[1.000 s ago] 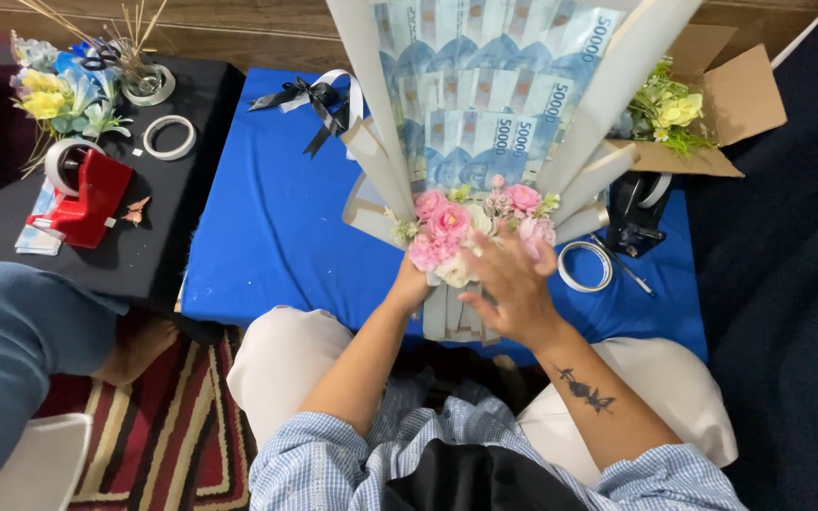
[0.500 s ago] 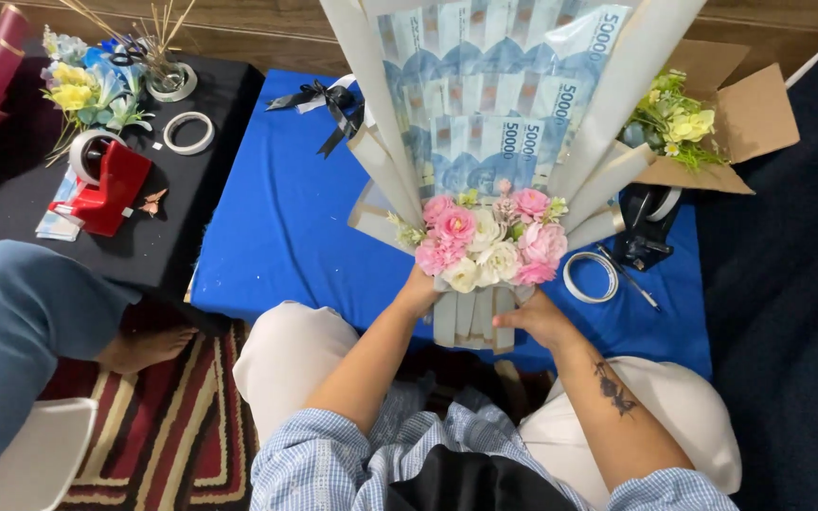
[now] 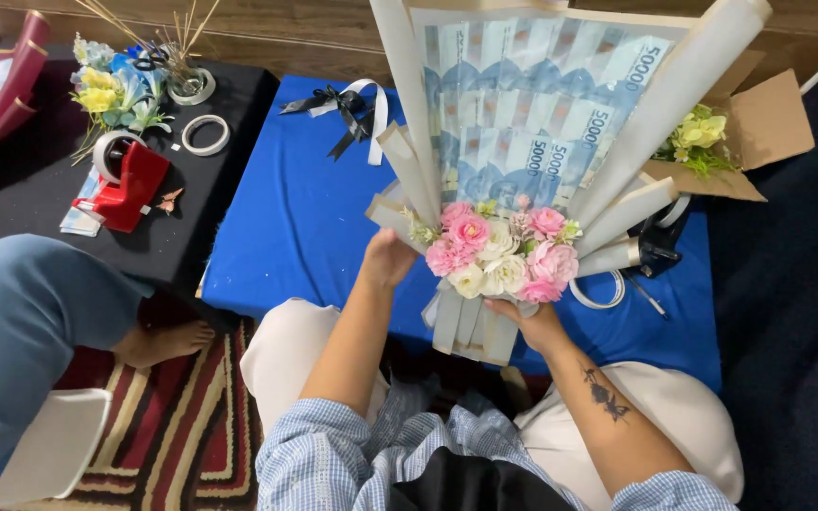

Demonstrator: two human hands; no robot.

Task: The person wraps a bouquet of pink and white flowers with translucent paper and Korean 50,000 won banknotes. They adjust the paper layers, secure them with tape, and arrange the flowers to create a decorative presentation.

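Lap: I see my own knees in pale cloth and checked sleeves at the bottom of the head view, with a striped rug to the left.
Right hand: my right hand [image 3: 534,320] is closed around the base of the bouquet [image 3: 513,170], fingers curled under the flower cluster where the wrap folds gather.
Left hand: my left hand [image 3: 385,257] presses the left edge of the wrap, fingers hidden behind the paper, so I cannot tell how tightly they close.
Flowers: pink and cream blooms [image 3: 502,254] sit just above my right hand, touching the fanned banknotes.
Advice: I judge the lower hand should carry the weight while the other only steadies, so the cream paper cones [image 3: 660,109] stay uncrushed and the fan stays upright.
Blue cloth: the blue-covered table [image 3: 295,208] lies beneath the bouquet, with a white tape ring [image 3: 598,293] just right of it.
Farther: a black-and-white ribbon bow [image 3: 347,106] lies beyond.
Side table: a red tape dispenser [image 3: 130,175] stands well apart on the left.
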